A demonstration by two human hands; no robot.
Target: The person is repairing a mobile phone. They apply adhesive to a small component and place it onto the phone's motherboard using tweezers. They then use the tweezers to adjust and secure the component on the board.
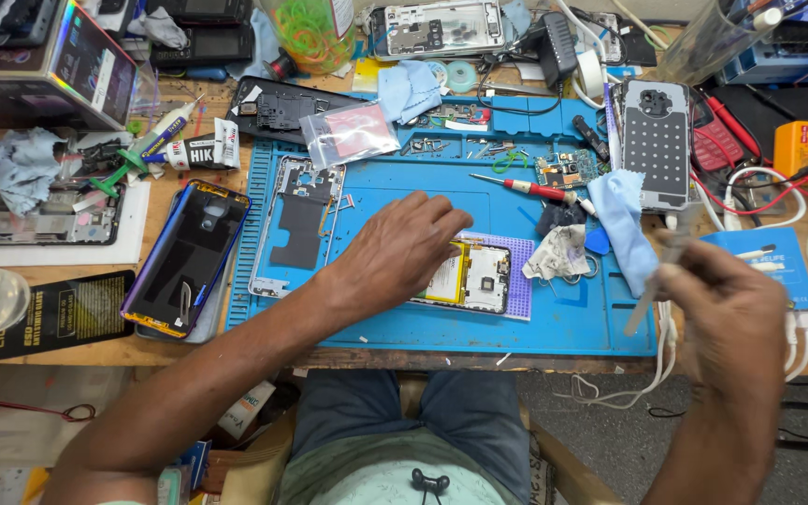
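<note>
Left hand: we press it flat, fingers spread, on the opened phone lying on the blue mat | Right hand: pinched closed on a thin blurred tool | Tip: steady the phone, work gently.

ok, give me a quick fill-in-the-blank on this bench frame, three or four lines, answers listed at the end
1. The left hand presses down on an opened ____ with its battery showing.
2. That device lies on a repair mat coloured ____.
3. The right hand holds a thin tool, blurred, off the mat's ____ edge.
4. The screwdriver on the mat has a ____ handle.

Missing words: phone; blue; right; red
</note>
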